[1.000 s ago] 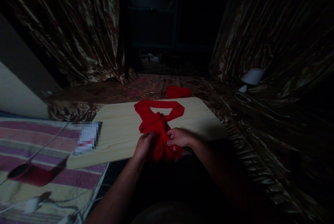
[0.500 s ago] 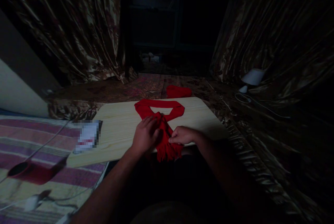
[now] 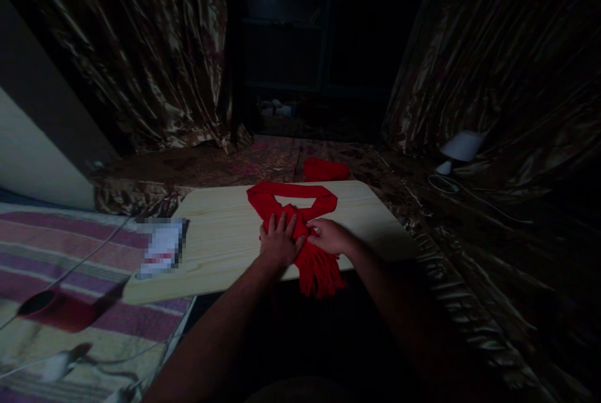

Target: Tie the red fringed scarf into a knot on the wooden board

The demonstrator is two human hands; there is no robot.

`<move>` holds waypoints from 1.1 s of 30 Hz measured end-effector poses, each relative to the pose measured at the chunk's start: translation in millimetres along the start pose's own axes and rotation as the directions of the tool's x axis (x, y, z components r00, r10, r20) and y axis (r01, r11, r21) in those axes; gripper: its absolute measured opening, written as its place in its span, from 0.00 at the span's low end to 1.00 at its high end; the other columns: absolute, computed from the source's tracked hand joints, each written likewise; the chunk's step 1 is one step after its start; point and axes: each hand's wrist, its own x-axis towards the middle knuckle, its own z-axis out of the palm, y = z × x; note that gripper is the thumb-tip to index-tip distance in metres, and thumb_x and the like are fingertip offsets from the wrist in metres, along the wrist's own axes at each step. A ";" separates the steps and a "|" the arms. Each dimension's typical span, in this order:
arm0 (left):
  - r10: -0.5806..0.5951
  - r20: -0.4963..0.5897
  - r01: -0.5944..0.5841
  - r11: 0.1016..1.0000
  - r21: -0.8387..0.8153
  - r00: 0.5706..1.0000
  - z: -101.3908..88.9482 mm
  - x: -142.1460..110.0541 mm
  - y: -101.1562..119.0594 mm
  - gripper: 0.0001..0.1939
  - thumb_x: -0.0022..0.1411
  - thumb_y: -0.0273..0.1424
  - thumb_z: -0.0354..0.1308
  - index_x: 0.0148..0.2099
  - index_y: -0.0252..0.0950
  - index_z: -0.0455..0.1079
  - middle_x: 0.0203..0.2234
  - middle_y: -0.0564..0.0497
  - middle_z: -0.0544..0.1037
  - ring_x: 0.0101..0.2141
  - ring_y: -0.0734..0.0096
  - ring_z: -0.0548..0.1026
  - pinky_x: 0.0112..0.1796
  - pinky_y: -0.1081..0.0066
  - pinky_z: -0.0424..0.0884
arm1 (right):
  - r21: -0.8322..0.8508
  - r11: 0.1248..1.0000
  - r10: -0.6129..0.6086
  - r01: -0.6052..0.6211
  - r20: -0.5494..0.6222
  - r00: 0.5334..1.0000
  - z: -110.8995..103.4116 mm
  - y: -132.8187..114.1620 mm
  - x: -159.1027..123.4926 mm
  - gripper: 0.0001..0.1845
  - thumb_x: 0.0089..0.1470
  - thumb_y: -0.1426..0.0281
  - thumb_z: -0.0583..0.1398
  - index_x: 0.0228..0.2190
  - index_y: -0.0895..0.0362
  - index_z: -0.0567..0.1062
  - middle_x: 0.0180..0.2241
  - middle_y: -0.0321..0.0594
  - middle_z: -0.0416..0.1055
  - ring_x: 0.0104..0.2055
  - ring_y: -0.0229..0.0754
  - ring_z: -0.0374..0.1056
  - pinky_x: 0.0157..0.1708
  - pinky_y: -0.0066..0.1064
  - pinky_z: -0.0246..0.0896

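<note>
A red scarf (image 3: 295,191) with a fringed end lies in a loop on a light wooden board (image 3: 216,228). Its ends cross at the front, and the fringe hangs over the board's near edge. My left hand (image 3: 280,241) rests on the crossed part, fingers spread and pressing the cloth down. On the other side, my right hand (image 3: 330,236) pinches the scarf's right edge above the fringe between thumb and fingers. The cloth under my left palm is hidden.
Another red cloth item (image 3: 326,169) lies behind the board. At left are a blurred-out packet (image 3: 162,246), a striped cover (image 3: 56,243), a red cylindrical object (image 3: 61,310) and cables. A small white lamp (image 3: 464,145) stands at right; patterned curtains (image 3: 178,65) hang behind.
My left hand has moved right and flattened with fingers spread on the scarf. My right hand has shifted slightly up along the scarf's edge, and the fringed end has swung right.
</note>
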 end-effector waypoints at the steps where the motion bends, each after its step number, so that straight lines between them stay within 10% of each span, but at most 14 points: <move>1: -0.005 0.005 0.005 1.000 -0.012 1.000 -0.5 2.4 2.6 0.41 0.65 0.55 0.43 0.74 0.44 0.48 0.72 0.43 0.48 0.69 0.36 0.43 0.61 0.34 0.42 | 0.002 1.000 0.020 -0.020 -0.021 1.000 1.7 2.2 2.2 0.21 0.53 0.67 0.65 0.50 0.54 0.78 0.49 0.44 0.77 0.45 0.44 0.73 0.46 0.30 0.64; 19: -0.003 0.005 0.004 0.999 -0.046 1.000 -16.3 7.7 20.1 0.43 0.61 0.57 0.49 0.72 0.43 0.54 0.69 0.38 0.57 0.64 0.31 0.55 0.56 0.37 0.54 | 0.149 0.946 0.323 -0.289 -0.330 0.887 19.3 50.3 29.6 0.03 0.53 0.69 0.62 0.30 0.55 0.76 0.31 0.36 0.77 0.34 0.38 0.71 0.37 0.26 0.62; 25: -0.072 -0.057 0.045 0.920 -0.389 0.996 -38.3 24.8 -23.4 0.32 0.67 0.53 0.43 0.57 0.38 0.74 0.47 0.39 0.80 0.45 0.54 0.77 0.44 0.62 0.69 | 0.262 0.932 0.329 -0.250 -0.324 0.887 19.1 61.5 29.1 0.06 0.51 0.65 0.62 0.27 0.54 0.73 0.27 0.33 0.74 0.31 0.38 0.69 0.33 0.27 0.60; 33: -0.096 -0.132 0.021 0.876 -0.483 0.987 -11.9 40.4 -76.8 0.20 0.65 0.39 0.49 0.44 0.39 0.81 0.43 0.45 0.83 0.46 0.58 0.77 0.48 0.64 0.69 | 0.568 0.794 0.415 -0.215 -0.248 0.876 6.3 57.4 40.2 0.08 0.48 0.64 0.61 0.28 0.55 0.71 0.26 0.35 0.72 0.28 0.37 0.67 0.31 0.27 0.62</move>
